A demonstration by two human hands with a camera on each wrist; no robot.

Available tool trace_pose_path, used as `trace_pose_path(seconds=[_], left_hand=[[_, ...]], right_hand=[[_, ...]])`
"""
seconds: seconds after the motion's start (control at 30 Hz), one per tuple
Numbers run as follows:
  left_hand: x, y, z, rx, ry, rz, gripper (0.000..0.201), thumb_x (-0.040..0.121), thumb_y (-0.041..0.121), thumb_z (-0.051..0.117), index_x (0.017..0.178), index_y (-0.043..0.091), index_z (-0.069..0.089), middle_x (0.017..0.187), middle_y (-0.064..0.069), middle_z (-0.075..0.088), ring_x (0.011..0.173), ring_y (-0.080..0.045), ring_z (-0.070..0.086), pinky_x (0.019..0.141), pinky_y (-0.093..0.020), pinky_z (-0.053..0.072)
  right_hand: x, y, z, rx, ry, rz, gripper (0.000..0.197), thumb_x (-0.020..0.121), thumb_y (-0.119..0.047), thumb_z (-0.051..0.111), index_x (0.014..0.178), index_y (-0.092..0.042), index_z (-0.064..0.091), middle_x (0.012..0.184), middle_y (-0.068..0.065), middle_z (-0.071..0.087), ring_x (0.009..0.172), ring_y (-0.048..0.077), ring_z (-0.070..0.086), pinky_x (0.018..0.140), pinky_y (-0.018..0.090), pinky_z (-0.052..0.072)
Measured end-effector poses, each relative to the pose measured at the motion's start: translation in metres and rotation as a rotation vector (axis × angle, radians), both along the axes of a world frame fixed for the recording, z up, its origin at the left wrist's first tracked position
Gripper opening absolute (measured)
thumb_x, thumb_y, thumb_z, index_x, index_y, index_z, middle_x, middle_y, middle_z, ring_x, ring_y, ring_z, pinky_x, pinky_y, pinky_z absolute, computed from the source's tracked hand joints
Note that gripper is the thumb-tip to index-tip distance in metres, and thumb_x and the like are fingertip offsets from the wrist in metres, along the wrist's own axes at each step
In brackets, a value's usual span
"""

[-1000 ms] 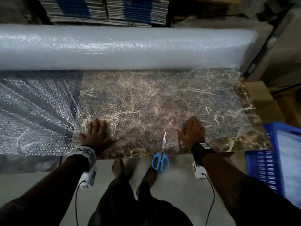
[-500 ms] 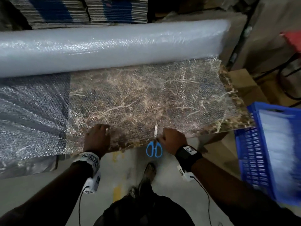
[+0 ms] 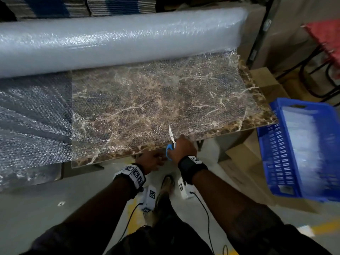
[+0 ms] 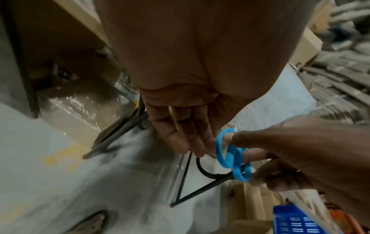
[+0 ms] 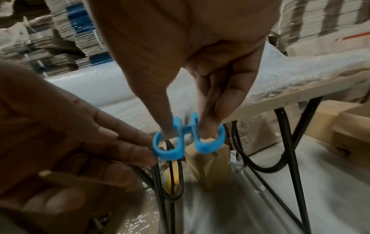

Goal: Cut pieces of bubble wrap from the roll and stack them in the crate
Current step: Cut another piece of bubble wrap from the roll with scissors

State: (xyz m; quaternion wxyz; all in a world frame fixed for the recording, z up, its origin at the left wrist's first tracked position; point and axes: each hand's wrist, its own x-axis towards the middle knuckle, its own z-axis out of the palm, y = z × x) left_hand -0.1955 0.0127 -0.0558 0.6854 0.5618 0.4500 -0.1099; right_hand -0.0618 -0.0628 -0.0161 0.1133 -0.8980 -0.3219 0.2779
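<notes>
The big bubble wrap roll (image 3: 119, 39) lies along the back of the marbled table (image 3: 261, 105). Its loose sheet (image 3: 156, 100) is spread towards me over the tabletop. Blue-handled scissors (image 3: 171, 137) sit at the front edge, blades pointing at the roll. My right hand (image 3: 181, 147) grips them, with thumb and fingers through the blue loops (image 5: 180, 142). My left hand (image 3: 152, 161) is just below the table edge. Its straight fingers (image 5: 124, 142) touch the left loop (image 4: 230, 155). The blue crate (image 3: 276, 155) stands at the right and holds white pieces of wrap.
Flattened cardboard stacks (image 3: 119, 6) stand behind the roll. Cardboard boxes (image 3: 248, 162) sit on the floor under the table's right end. The table's black legs (image 5: 290, 150) are below. A red stool (image 3: 325, 37) is at the far right. My shoe (image 3: 166, 183) is near the table.
My right hand left the sheet, moved left to the scissors and took hold of their handles. My left hand slid right off the sheet to the table edge beside the handles.
</notes>
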Motion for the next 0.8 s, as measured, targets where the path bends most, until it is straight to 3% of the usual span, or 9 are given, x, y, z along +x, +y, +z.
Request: trace_pose_path(seconds=[0.07,0.13,0.27,0.4,0.47,0.57,0.67,0.73,0.8], left_hand=[[0.003,-0.005,0.005,-0.090,-0.031,0.108,0.023,0.101,0.009,0.038,0.095,0.012,0.060,0.081,-0.004,0.059,0.063,-0.014,0.047,0.046,-0.019,0.032],[0.004,-0.007,0.011,-0.103,-0.042,0.164,0.022,0.100,0.008,0.037,0.094,0.007,0.058,0.078,-0.007,0.056,0.059,-0.014,0.044,0.040,-0.017,0.031],[0.002,-0.006,0.017,0.173,-0.026,0.171,0.028,0.096,-0.012,0.034,0.107,-0.004,0.058,0.085,-0.013,0.060,0.059,-0.010,0.054,0.041,-0.010,0.037],[0.009,-0.002,0.020,0.441,0.003,0.038,0.024,0.096,0.003,0.044,0.095,0.017,0.063,0.095,-0.008,0.071,0.069,-0.015,0.061,0.045,-0.022,0.039],[0.022,-0.002,0.025,0.570,0.025,-0.026,0.021,0.095,0.011,0.048,0.095,0.023,0.065,0.089,0.000,0.070,0.068,-0.013,0.061,0.053,-0.023,0.041],[0.052,-0.008,0.037,0.674,-0.004,-0.112,0.020,0.094,0.017,0.053,0.092,0.033,0.064,0.090,0.004,0.068,0.079,-0.016,0.062,0.067,-0.025,0.042],[0.095,-0.018,0.038,0.732,-0.040,-0.225,0.019,0.092,0.013,0.055,0.096,0.026,0.068,0.098,0.000,0.067,0.091,-0.019,0.061,0.078,-0.027,0.045],[0.123,-0.023,0.039,0.778,-0.056,-0.282,0.019,0.091,0.011,0.056,0.100,0.020,0.070,0.107,-0.003,0.066,0.099,-0.022,0.060,0.083,-0.026,0.043],[0.162,-0.035,0.036,0.812,-0.057,-0.328,0.020,0.092,0.013,0.056,0.108,0.018,0.068,0.116,-0.005,0.062,0.107,-0.023,0.058,0.086,-0.024,0.039]], right_hand=[[0.002,-0.002,-0.002,0.000,0.084,-0.040,0.045,0.087,-0.032,0.069,0.117,-0.002,0.054,0.115,0.014,0.066,0.105,0.032,0.064,0.073,0.029,0.045],[0.008,-0.007,-0.002,-0.020,0.142,-0.070,0.047,0.087,-0.032,0.071,0.121,-0.003,0.055,0.123,0.011,0.064,0.112,0.031,0.062,0.078,0.029,0.045],[0.034,-0.027,-0.005,-0.123,0.173,-0.009,0.051,0.086,-0.029,0.073,0.128,-0.007,0.056,0.130,0.013,0.061,0.119,0.030,0.058,0.093,0.033,0.047],[0.071,-0.067,-0.004,-0.230,0.234,0.092,0.044,0.083,-0.021,0.074,0.124,-0.008,0.066,0.129,0.011,0.063,0.115,0.027,0.061,0.094,0.030,0.049],[0.092,-0.088,-0.003,-0.212,0.306,0.094,0.044,0.083,-0.014,0.073,0.126,-0.005,0.064,0.129,0.013,0.062,0.112,0.026,0.062,0.094,0.033,0.051],[0.130,-0.113,-0.001,-0.138,0.452,-0.004,0.040,0.083,-0.008,0.074,0.122,-0.005,0.063,0.119,0.013,0.066,0.098,0.024,0.066,0.083,0.034,0.057],[0.173,-0.131,0.000,-0.027,0.520,-0.087,0.034,0.079,-0.018,0.082,0.107,-0.007,0.064,0.100,0.015,0.069,0.092,0.026,0.068,0.079,0.038,0.057],[0.197,-0.137,0.001,0.048,0.592,-0.150,0.028,0.080,-0.013,0.081,0.100,-0.007,0.062,0.095,0.018,0.070,0.087,0.026,0.069,0.082,0.043,0.057],[0.232,-0.145,0.002,0.124,0.624,-0.196,0.020,0.083,-0.006,0.077,0.094,-0.008,0.060,0.089,0.014,0.066,0.080,0.020,0.066,0.077,0.039,0.056]])
